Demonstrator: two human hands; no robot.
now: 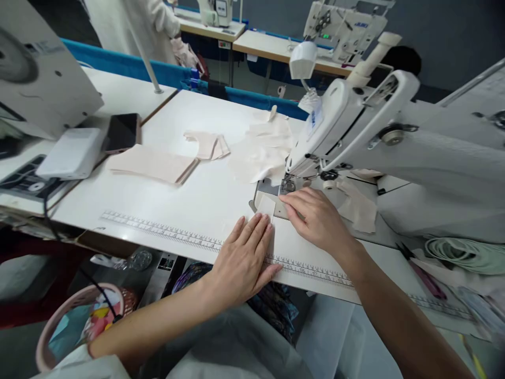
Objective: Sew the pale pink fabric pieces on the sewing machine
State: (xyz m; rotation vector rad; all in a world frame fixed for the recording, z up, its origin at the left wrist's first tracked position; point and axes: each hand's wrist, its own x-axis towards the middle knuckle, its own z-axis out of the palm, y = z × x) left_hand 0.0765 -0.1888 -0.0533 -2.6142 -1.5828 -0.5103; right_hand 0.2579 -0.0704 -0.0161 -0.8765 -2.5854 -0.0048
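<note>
My left hand (pixel 245 259) lies flat on the white table with its fingers stretched out. Its fingertips rest on a small pale piece of fabric (pixel 266 205) at the edge of the metal needle plate (pixel 281 211). Close in front of the presser foot (pixel 289 185) of the sewing machine (pixel 335 123), my right hand (pixel 319 217) has its thumb and fingers drawn together. Whatever is between those fingertips is hidden or too small to see. Pale fabric pieces (pixel 262 150) lie loosely spread just left of the machine head.
Stacked pale cut pieces (pixel 152 164) and a smaller stack (pixel 209 145) lie left. A phone (pixel 123 132) and white box (pixel 71 153) sit beyond. Purple-handled scissors (pixel 428 279) and coiled pale-green cord (pixel 467 253) are at right. A printed ruler (pixel 161 230) follows the front edge. A basket (pixel 43 337) stands below.
</note>
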